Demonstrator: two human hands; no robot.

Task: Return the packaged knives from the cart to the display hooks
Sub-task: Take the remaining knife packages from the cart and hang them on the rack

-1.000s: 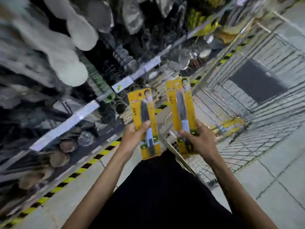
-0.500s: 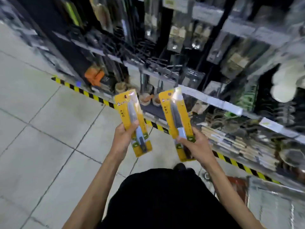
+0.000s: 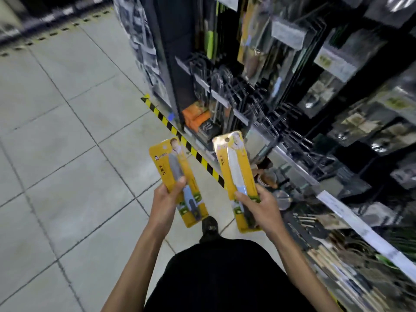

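I hold two packaged knives, each on a yellow card under clear plastic. My left hand [image 3: 165, 204] grips the lower half of the left knife pack [image 3: 173, 163], thumb across its front. My right hand [image 3: 262, 209] grips the lower half of the right knife pack [image 3: 234, 163], which has a hang hole at its top. Both packs stand upright in front of my waist. Black wire display hooks [image 3: 245, 95] jut from the shelving above and to the right of the packs, apart from them. The cart is out of view.
Tall dark shelving [image 3: 315, 86] full of hanging kitchenware runs along the right. Yellow-black hazard tape [image 3: 180, 136] marks its base on the grey tiled floor [image 3: 67, 143]. Orange items [image 3: 194, 117] sit low on the shelf. My shoe [image 3: 209, 226] shows below the packs.
My view has swung left from the cart to the shelving and aisle floor. Both hands keep the same hold on the knife packs, which stay in front of me.
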